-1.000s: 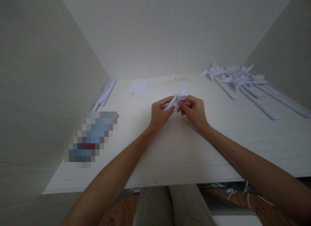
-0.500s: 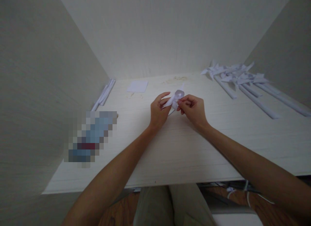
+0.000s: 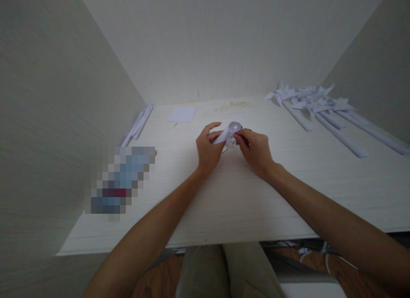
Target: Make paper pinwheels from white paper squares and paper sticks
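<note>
Left hand (image 3: 208, 148): thumb and fingers pinched on the near-left end of a small folded white paper piece (image 3: 228, 133), just above the table (image 3: 243, 191).
Right hand (image 3: 254, 150): fingertips together on the right side of the same piece, touching it at its curled-over middle.
Paper piece: between the two sets of fingertips, one flap curled into a loop at the top, a point sticking up beyond the fingers; something thin and dark shows just under it, too small to tell.
Step in hand: by the look of it, a flap is being bent toward the centre of a pinwheel head.
Next move, as a judgement: the curled flap needs holding down at the centre while another corner is brought in, with a light pinch so the paper does not crease.
Beyond the right fingers: finished paper pinwheels (image 3: 307, 102) on rolled paper sticks, well apart.
Beyond the left fingers: a flat paper square (image 3: 181, 114); further left, rolled paper sticks (image 3: 138, 123) by the wall.
Near left of the left hand: a blurred-out object (image 3: 120, 182).
</note>
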A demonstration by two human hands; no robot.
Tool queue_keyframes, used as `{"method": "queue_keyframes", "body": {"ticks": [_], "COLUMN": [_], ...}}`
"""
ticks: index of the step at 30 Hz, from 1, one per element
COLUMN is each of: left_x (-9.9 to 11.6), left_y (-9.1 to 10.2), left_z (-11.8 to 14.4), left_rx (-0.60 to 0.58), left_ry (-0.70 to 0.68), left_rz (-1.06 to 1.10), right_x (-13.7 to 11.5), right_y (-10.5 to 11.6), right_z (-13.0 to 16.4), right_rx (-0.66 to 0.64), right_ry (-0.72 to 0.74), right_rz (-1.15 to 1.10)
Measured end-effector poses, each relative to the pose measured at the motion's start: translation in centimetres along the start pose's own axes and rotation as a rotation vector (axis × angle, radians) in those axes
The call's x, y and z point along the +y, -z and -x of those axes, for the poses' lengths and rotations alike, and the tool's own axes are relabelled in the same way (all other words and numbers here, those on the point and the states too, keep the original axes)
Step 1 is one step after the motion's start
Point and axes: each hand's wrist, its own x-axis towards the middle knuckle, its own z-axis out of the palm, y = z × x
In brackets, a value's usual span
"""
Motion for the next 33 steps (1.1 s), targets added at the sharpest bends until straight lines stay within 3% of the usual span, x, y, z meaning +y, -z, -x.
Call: {"method": "queue_keyframes", "body": {"ticks": [10, 17, 26, 33], "left_x": [-0.01, -0.19, -0.01, -0.10], "left_y": [0.16, 0.18, 0.10, 0.14], "left_z": [0.09, 0.10, 0.21, 0.20], "left_rx": [-0.001, 0.004, -0.004, -0.017], "left_ry": [-0.004, 0.003, 0.008, -0.005], "left_rz": [-0.049, -0.050, -0.054, -0.088], "right_x": [-0.18, -0.30, -0.33, -0.02], "right_y": [-0.01, 0.03, -0.12, -0.28], "right_z": [0.04, -0.16, 0.08, 0.05], "right_rx": [-0.008, -0.074, 0.039, 0.003], "right_ry": [0.041, -0.081, -0.032, -0.068], "right_rz": [0.047, 0.021, 0.030, -0.006]}}
